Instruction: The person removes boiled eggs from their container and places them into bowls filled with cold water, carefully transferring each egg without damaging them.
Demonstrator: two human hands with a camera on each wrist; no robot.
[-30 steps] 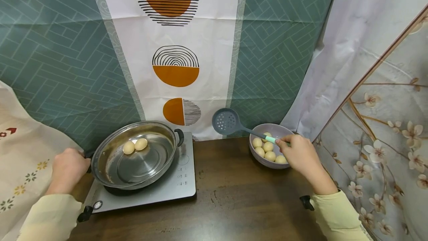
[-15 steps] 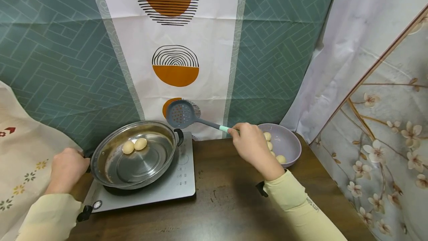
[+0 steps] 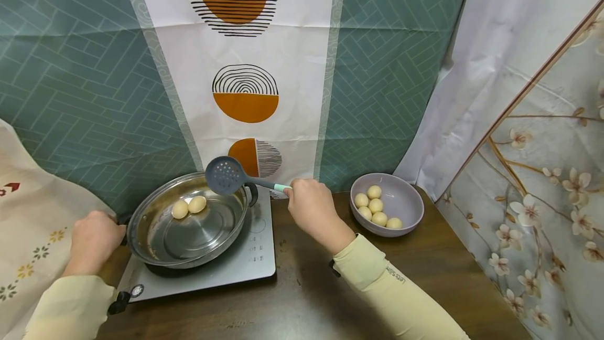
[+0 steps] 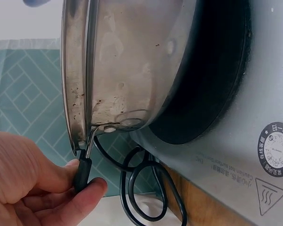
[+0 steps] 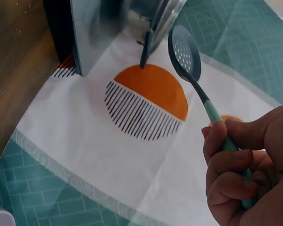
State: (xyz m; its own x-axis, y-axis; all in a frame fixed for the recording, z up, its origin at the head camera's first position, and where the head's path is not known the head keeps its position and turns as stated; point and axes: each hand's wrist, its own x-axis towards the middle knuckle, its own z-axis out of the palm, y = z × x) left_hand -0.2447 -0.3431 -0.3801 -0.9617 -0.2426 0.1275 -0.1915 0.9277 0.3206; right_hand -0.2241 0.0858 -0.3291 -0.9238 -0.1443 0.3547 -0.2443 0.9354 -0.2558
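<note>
My left hand (image 3: pixel 96 237) pinches the black side handle (image 4: pixel 83 174) of a wide steel pan (image 3: pixel 200 248) between thumb and fingers. Two pale yellow balls (image 3: pixel 180 209) lie side by side in the pan. In my right hand (image 3: pixel 313 209) I hold a slotted skimmer (image 3: pixel 225 176) by its mint green handle (image 5: pixel 230 143). Its grey perforated head hangs over the pan's right rim, with nothing visible on it. A lilac bowl (image 3: pixel 408 206) at the right contains several similar balls (image 3: pixel 376 205), grouped toward its left side.
The pan sits on a silver induction cooktop (image 3: pixel 261 256) on a dark wooden table (image 3: pixel 302 272). A black cord (image 4: pixel 146 190) loops behind the cooktop. A patterned cloth (image 3: pixel 269 25) hangs at the back, and a floral curtain (image 3: pixel 533 235) borders the right side.
My right hand has carried the skimmer leftward from over the bowl to the pan's right rim. The bowl is uncovered from behind that hand. The left hand stays on the pan handle.
</note>
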